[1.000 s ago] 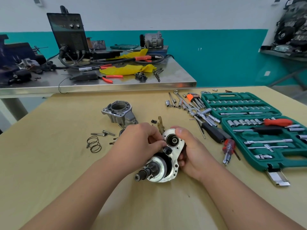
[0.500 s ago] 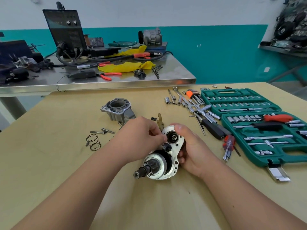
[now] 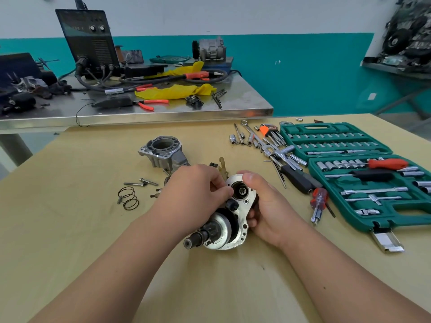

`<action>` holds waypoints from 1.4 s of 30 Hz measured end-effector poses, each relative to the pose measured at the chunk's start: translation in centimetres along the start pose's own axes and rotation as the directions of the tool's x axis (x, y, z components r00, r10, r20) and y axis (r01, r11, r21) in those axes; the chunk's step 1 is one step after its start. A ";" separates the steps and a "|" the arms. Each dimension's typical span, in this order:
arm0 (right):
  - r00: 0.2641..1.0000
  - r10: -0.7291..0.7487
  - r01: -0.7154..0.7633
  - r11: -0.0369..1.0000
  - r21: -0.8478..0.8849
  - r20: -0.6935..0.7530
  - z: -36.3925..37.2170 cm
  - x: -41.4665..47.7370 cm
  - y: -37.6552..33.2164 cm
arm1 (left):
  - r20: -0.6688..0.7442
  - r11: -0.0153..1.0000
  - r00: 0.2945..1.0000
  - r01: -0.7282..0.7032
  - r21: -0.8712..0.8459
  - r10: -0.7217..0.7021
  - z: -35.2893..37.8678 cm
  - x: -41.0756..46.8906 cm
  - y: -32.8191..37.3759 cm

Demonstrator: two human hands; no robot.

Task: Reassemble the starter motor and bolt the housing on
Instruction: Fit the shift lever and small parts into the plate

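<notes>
The starter motor (image 3: 233, 220) is silver, with a black pinion shaft (image 3: 198, 236); the housing (image 3: 163, 152) is dull grey. The table (image 3: 70, 206) is pale tan. Along its right edge the socket set case (image 3: 349, 145) is dark green, holding a red-handled screwdriver (image 3: 387, 163). Near the far edge, the hex key holder (image 3: 265, 130) is orange. The wall (image 3: 303, 66) is white above teal.

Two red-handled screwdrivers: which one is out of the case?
The loose screwdriver lying on the table, right of the right hand; the second screwdriver sits inside the green case.
</notes>
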State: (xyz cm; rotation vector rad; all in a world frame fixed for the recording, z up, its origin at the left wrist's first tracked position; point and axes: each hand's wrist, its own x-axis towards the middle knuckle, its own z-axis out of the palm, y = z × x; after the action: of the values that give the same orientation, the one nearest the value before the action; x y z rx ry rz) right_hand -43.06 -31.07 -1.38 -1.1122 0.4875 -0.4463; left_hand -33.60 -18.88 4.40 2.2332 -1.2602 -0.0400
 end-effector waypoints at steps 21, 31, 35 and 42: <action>1.000 -0.010 0.010 1.000 0.003 0.007 0.0 0.0 0.0 | 0.032 0.999 0.999 -0.035 0.002 0.034 -0.4 0.0 0.1; 1.000 -0.013 0.013 1.000 0.009 -0.001 -0.1 -0.1 0.1 | 0.035 0.992 0.993 -0.115 -0.043 0.116 -0.6 -0.1 0.0; 1.000 -0.015 0.015 1.000 0.005 0.007 0.0 -0.1 0.1 | 0.013 0.990 0.993 -0.115 -0.079 0.116 -0.5 -0.1 -0.3; 1.000 -0.015 0.015 1.000 0.003 -0.007 -0.1 0.0 0.1 | -0.021 1.000 1.000 -0.011 -0.023 0.010 0.0 0.1 -0.4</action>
State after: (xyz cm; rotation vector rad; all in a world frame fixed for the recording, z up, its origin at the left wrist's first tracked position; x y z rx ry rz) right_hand -43.12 -31.04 -1.53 -1.1118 0.4846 -0.4639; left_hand -33.19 -18.76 4.24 2.2014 -1.2539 -0.0275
